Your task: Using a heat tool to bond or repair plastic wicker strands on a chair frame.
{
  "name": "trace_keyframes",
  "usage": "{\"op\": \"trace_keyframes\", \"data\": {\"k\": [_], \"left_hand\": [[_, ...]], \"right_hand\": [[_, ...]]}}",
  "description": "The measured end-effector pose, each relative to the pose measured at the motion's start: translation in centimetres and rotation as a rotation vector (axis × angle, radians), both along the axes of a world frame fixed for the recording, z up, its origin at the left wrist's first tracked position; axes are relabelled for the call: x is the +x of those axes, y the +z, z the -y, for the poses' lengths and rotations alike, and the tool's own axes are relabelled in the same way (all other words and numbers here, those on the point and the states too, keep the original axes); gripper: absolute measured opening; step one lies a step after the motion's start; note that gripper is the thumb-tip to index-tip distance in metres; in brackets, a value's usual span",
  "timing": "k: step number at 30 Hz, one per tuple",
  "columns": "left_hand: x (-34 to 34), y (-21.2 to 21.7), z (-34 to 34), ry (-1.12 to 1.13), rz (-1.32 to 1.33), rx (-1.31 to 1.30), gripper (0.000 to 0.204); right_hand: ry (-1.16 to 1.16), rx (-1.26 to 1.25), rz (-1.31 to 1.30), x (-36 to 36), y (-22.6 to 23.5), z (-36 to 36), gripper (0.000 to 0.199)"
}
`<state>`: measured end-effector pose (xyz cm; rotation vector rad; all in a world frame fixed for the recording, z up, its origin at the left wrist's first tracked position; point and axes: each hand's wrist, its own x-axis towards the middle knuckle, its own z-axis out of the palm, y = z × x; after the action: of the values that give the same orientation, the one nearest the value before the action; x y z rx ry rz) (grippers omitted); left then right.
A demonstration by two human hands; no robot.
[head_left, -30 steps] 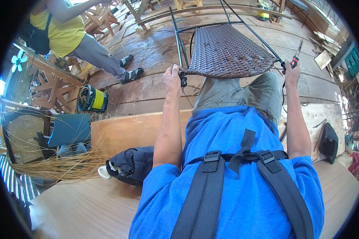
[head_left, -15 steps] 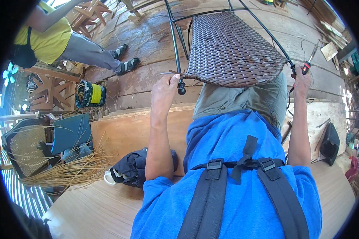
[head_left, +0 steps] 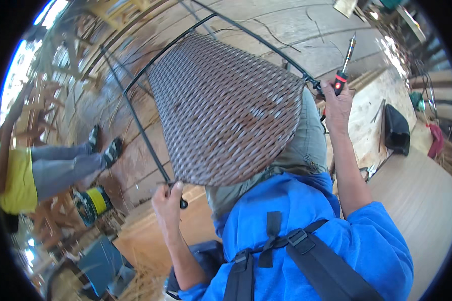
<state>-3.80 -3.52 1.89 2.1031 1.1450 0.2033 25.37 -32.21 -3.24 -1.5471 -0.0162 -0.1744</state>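
A chair with a brown woven seat panel on a thin black metal frame rests tilted over my lap. My left hand is closed round the frame's near left end, beside a black ball-shaped foot. At the right corner of the weave, my right hand holds a soldering iron with a black and red handle and a lit red light. Its metal tip points up and away from the chair. The fingers of that hand also touch the frame's right end.
A person in a yellow shirt stands at the left, near a black bucket with a yellow band. A black pouch-like item lies on boards at the right. A dark bag sits beside my left arm.
The chair has turned and tilted, showing more of its woven face. My left hand has come lower and nearer with the frame; the view has rotated too. The soldering iron stays in my right hand.
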Motion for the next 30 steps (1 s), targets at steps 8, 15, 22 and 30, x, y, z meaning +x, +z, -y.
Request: {"op": "trace_keyframes", "data": {"k": [8,15,22,30], "left_hand": [[-0.2,-3.4,-0.1,0.216,0.397,-0.292,0.035],[-1.0,-4.2,-0.4,0.206,0.539,-0.384,0.03],[-0.6,-4.4,-0.2,0.255,0.582,-0.429,0.031],[-0.6,-4.5,0.1,0.289,0.616,-0.458,0.024]], "right_hand": [[0.017,0.121,0.04,0.5,-0.3,0.5,0.012],[0.012,0.15,-0.021,0.3,-0.4,0.2,0.013],[0.038,0.209,-0.024,0.2,-0.3,0.2,0.012],[0.051,0.128,-0.03,0.2,-0.3,0.5,0.012]]}}
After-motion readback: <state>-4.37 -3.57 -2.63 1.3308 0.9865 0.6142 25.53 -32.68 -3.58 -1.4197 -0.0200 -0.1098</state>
